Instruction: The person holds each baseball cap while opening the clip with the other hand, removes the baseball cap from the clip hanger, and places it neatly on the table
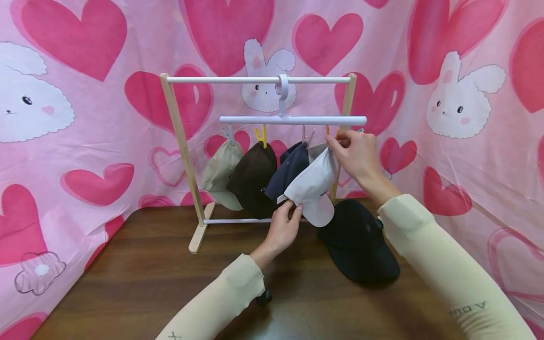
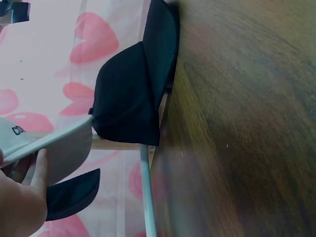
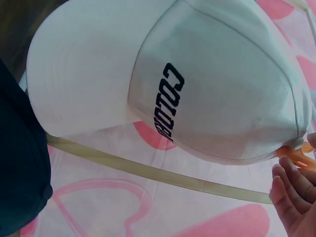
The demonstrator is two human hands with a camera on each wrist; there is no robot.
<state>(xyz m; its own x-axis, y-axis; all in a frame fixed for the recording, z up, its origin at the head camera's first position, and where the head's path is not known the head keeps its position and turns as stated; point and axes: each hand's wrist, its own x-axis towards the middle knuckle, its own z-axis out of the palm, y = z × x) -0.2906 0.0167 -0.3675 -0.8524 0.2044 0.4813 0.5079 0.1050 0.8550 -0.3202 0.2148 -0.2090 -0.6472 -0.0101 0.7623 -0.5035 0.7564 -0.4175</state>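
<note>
Left hand pinches the lower rim of the white cap, narrow grip. Right hand pinches the orange clip at the cap's crown. Cap tilted, below right part of white hanger, overlapping navy cap. Right hand cut off in right wrist view; teal clip mostly hidden behind it in head view.

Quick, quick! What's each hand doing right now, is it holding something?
Left hand: holding the white cap by its lower edge.
Right hand: pinching the orange clip at the white cap's top.
</note>
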